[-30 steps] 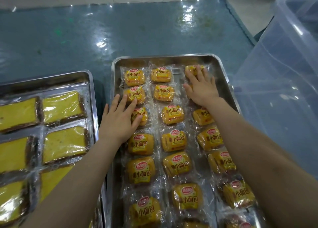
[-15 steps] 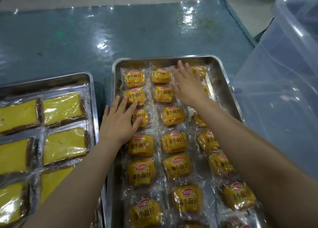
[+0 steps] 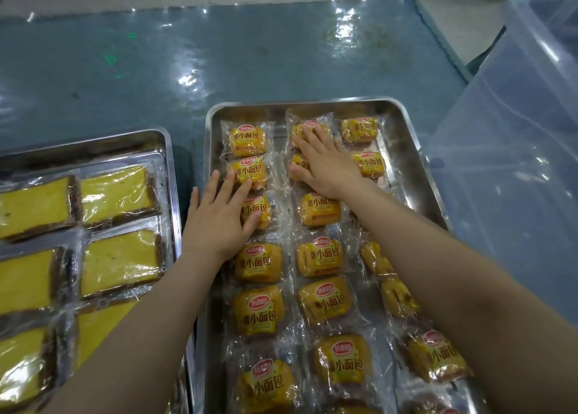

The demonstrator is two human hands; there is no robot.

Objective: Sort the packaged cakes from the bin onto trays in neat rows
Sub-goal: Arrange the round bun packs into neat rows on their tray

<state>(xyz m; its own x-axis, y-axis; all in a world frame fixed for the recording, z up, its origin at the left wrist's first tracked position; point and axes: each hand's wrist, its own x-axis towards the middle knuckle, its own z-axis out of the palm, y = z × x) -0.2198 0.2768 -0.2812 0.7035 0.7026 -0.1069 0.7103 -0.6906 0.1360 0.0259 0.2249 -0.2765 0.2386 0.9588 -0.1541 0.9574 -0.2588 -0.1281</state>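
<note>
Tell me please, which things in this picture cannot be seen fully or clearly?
- Head view: the two far cakes of the middle column lie mostly under the right hand.
- The right column's middle cakes are hidden by the right forearm.
- The near end of the steel tray is cut off by the bottom edge.
- The inside of the clear plastic bin is hazy; its contents cannot be told.

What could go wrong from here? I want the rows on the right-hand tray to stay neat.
The right hand lies flat across two packets in the middle column, so a sideways push could skew them toward the neighbouring packets. The left hand straddles the tray rim and the left column; sliding it may drag a packet out of line. The wrappers overlap, so moving one may tug others.
</note>
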